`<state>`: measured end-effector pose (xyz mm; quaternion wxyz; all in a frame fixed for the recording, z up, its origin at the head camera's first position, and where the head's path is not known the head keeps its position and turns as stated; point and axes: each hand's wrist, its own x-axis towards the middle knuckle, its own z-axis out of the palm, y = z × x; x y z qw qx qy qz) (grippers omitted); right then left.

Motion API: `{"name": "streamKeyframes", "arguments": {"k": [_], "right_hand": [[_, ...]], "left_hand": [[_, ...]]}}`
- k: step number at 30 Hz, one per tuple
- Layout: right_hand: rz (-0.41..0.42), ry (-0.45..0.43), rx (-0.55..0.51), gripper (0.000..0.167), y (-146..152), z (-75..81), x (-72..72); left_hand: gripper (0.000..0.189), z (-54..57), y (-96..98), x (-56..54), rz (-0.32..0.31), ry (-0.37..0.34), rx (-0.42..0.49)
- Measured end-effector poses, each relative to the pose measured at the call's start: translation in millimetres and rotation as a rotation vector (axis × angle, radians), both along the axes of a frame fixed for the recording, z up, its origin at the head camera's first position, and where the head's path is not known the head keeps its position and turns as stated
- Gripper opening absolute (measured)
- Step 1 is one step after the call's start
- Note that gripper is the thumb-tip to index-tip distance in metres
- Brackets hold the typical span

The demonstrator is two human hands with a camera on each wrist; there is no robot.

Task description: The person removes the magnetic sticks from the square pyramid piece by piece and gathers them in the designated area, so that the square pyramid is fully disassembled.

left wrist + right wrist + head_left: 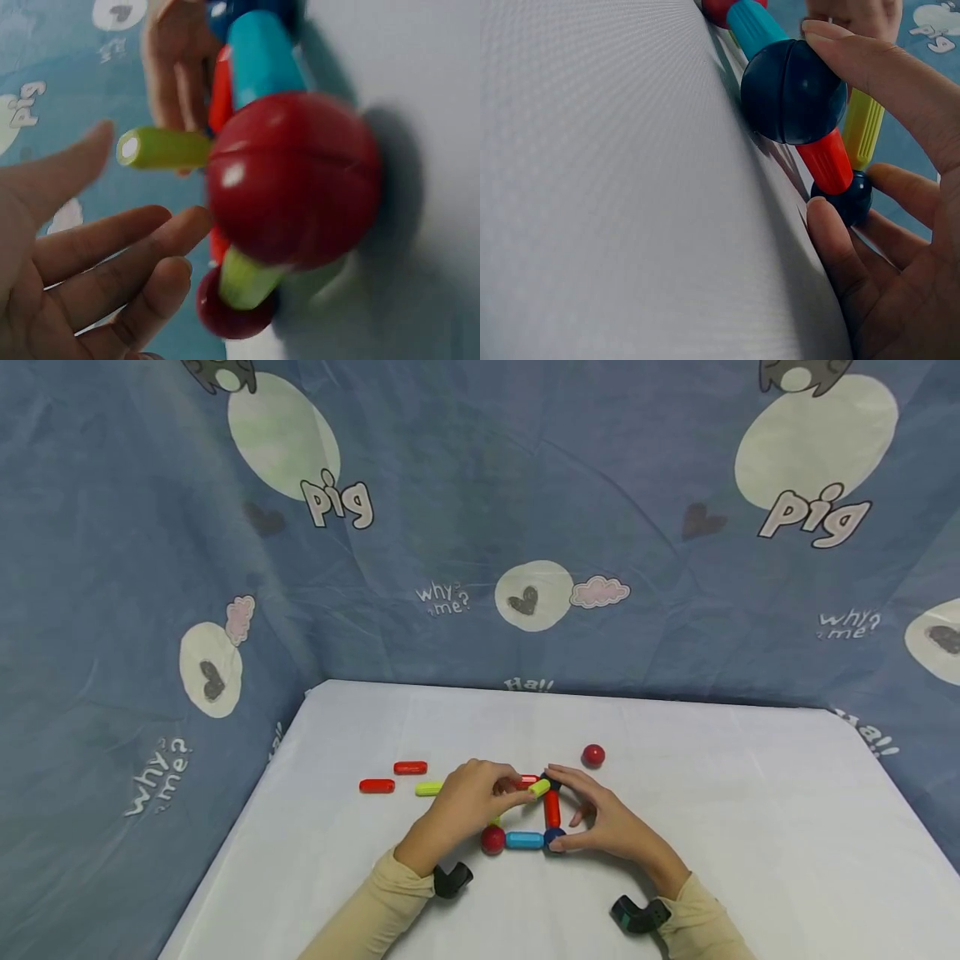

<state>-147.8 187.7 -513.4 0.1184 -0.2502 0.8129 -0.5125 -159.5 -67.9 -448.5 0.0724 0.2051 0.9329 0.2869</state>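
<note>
A four-sided frame of toy building rods and balls lies on the white table, joining a red ball [492,840], a light blue rod [524,840], a near dark blue ball [793,91], a red rod [552,808] and a far dark blue ball [843,198]. From the far dark blue ball a yellow-green rod [864,129] stands up. My right hand [611,827] grips the frame's right side, its thumb on the near ball and fingers at the far one. My left hand [472,797] has its fingers spread around the upright rod's free end, thumb and fingertips apart. Another red ball [236,307] forms the far left corner.
Two loose red rods [410,767] and a yellow-green rod [429,788] lie left of the frame. A loose red ball [593,756] sits beyond my right hand. Behind the table [750,793] hangs a patterned blue cloth [645,643].
</note>
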Motion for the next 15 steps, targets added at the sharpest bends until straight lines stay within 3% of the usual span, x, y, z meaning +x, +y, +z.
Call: {"name": "streamKeyframes", "arguments": {"k": [4, 10, 15], "right_hand": [[0.000, 0.011, 0.003, 0.096, -1, 0.1, -0.7], [0.002, 0.020, -0.007, 0.095, -1, 0.8, -0.7], [-0.011, 0.000, 0.012, 0.095, -1, -0.4, -0.1]], "left_hand": [[0.030, -2.3, 3.5, 3.0, -0.011, -0.002, -0.016], [0.050, -7.0, 7.4, 3.9, -0.032, 0.002, 0.027], [0.038, -12.7, 9.7, 4.1, -0.064, 0.042, 0.038]]}}
